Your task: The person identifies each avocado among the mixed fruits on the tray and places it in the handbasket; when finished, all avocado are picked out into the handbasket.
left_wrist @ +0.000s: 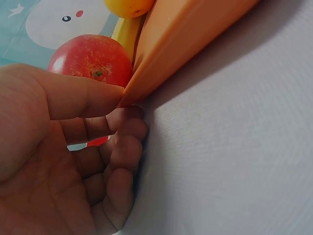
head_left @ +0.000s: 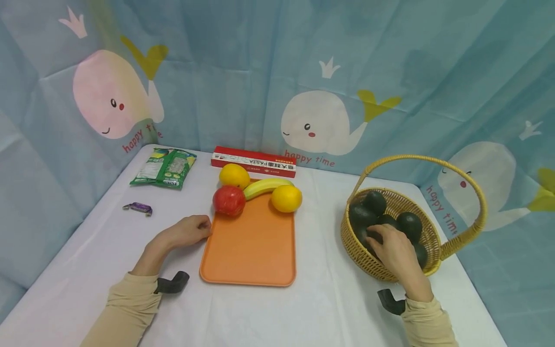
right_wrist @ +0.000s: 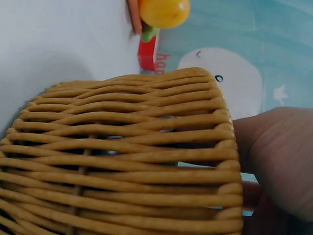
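Observation:
In the head view, my left hand point(head_left: 191, 231) is at the left edge of an orange tray point(head_left: 249, 250). The left wrist view shows its thumb and bent fingers pinching the tray's rim point(left_wrist: 142, 81). A red round fruit point(head_left: 229, 200), a banana point(head_left: 266, 186) and two yellow fruits point(head_left: 234, 175) point(head_left: 286, 198) lie at the tray's far end. On the right, my right hand point(head_left: 392, 248) reaches into a wicker basket point(head_left: 364, 262) of several dark green avocados point(head_left: 375, 202), its fingers curved over one avocado. The basket's wall point(right_wrist: 122, 156) hides its fingertips in the right wrist view.
Behind the tray stands a red and white pasta box point(head_left: 253, 161). A green snack bag point(head_left: 165, 167) and a purple-wrapped candy point(head_left: 138, 207) lie to the left. The basket's tall handle point(head_left: 479, 202) arches up at the right. A blue curtain point(head_left: 243, 82) hangs around the white table point(head_left: 325, 299).

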Available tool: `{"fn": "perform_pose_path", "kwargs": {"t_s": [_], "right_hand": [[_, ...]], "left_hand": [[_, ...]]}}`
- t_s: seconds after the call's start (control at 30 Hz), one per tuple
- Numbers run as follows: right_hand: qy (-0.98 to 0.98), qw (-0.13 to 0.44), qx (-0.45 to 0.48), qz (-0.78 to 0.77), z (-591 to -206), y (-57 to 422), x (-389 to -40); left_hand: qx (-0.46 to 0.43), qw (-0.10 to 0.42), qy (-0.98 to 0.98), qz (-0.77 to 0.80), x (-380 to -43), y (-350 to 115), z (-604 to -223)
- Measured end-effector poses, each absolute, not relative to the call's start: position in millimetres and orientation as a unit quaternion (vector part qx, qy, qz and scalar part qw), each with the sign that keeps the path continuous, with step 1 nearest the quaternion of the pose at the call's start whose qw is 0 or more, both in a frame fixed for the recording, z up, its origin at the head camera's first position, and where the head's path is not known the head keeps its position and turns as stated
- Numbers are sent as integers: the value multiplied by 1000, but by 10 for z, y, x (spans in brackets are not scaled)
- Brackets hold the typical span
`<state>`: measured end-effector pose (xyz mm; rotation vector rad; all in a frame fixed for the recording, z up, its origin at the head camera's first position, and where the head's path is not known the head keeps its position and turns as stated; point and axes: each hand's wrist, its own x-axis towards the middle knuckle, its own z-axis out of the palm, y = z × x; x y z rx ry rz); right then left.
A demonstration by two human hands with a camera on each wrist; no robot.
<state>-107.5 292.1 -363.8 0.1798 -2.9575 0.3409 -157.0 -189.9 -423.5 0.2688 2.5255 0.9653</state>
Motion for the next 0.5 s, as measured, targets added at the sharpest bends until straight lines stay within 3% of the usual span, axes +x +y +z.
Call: {"fn": "perform_pose_path", "kwargs": {"t_s": [0.2, 0.5], "right_hand": [[-995, 36, 46, 87, -3680, 2948, -1079], [-994, 32, 37, 94, -3706, 2953, -1099]], "left_hand": [[99, 208, 909, 347, -1571, -1904, -4244], [100, 208, 910, 345, -1570, -1918, -4237]]}}
